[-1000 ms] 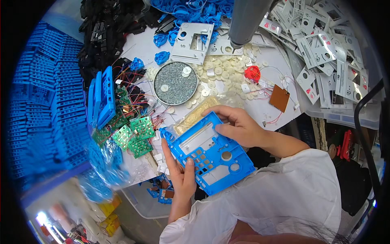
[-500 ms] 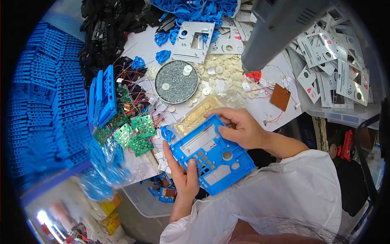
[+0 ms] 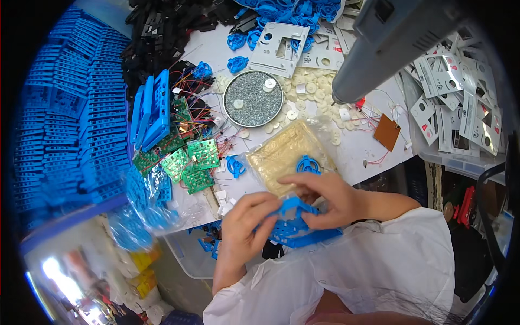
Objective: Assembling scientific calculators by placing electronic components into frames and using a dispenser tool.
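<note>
Both hands hold a blue plastic panel (image 3: 297, 227) close to my chest, below the table edge. My left hand (image 3: 245, 223) grips its left side, with the fingers curled over the top. My right hand (image 3: 329, 198) covers its upper right part, fingers pressing on it. Much of the panel is hidden under the hands. Just beyond my right hand, a blue plastic ring (image 3: 307, 164) rests on a clear bag of yellowish parts (image 3: 284, 154). Another blue ring (image 3: 235, 166) lies to the left of the bag.
Green circuit boards (image 3: 187, 165) with wires lie left of the bag. A round tin of screws (image 3: 254, 98) sits farther back among white discs. Stacks of blue parts (image 3: 70, 130) fill the left, grey panels (image 3: 460, 103) the right. A grey tool (image 3: 395, 38) hangs overhead.
The blue panel has come down and toward me and now lies flatter, with both hands closed over it. The view has shifted, and the hanging grey tool has swung across the upper right.
</note>
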Available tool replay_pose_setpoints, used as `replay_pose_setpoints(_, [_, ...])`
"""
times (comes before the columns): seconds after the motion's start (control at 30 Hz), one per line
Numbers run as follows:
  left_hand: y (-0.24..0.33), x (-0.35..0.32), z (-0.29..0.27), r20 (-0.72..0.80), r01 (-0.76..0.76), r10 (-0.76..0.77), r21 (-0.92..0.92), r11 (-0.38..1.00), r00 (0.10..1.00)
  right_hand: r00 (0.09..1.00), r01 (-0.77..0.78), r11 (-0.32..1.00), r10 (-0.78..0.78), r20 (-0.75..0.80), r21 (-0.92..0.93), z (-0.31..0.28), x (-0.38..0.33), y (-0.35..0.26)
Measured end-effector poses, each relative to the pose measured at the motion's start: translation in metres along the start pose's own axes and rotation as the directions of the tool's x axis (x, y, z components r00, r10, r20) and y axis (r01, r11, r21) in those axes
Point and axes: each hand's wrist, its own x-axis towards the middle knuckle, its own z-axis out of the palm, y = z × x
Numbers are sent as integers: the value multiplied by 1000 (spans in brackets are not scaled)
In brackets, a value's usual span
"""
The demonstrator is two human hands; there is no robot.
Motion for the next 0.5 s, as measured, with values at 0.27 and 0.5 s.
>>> replay_pose_setpoints(0.27, [-5, -31, 17, 57, 14, -19, 78, 997, 998, 991, 33, 998, -40, 128, 53, 1, -17, 27])
replay_pose_setpoints(0.5, [-5, -47, 15, 37, 10, -13, 80, 997, 999, 958, 39, 993, -70, 278, 113, 3, 3, 51])
